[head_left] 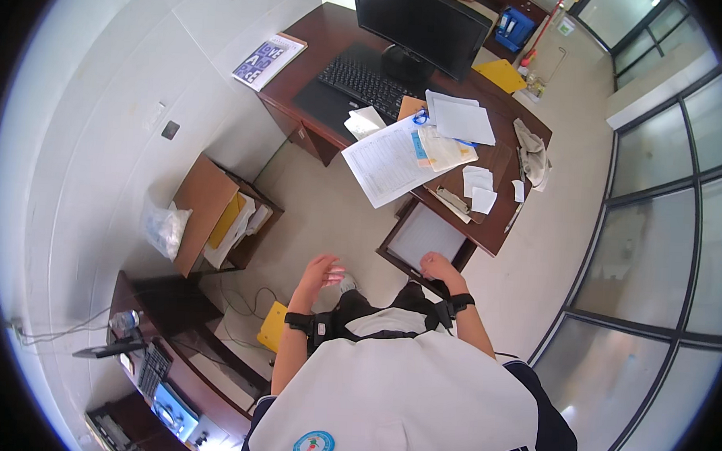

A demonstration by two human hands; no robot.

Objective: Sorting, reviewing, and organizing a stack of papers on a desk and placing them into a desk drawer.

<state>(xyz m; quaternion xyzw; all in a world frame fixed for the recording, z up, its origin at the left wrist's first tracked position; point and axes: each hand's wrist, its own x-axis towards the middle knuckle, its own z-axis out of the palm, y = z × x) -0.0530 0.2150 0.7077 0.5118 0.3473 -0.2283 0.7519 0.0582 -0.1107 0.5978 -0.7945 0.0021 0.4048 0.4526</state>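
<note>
My left hand [321, 272] hangs in the air in front of me, left of the drawer, with its fingers apart and nothing in them. At the near side of a pulled-out desk drawer [388, 248], my right hand [438, 267] has its fingers curled at the front panel. A white sheet or lining [425, 232] covers the drawer's bottom. Above it, on the brown desk [502, 224], lie a large printed form [388, 164], white sheets [462, 119], small paper slips [480, 182] and a clipboard [449, 203]. The form overhangs the desk edge.
Farther back on the desk are a black keyboard [367, 82], a monitor [422, 23] and a booklet [270, 62]. A grey cloth [533, 155] drapes over the right edge. Left stands a small cabinet [201, 206] holding papers, and cables [249, 305] lie on the floor. Glass panels [652, 206] line the right.
</note>
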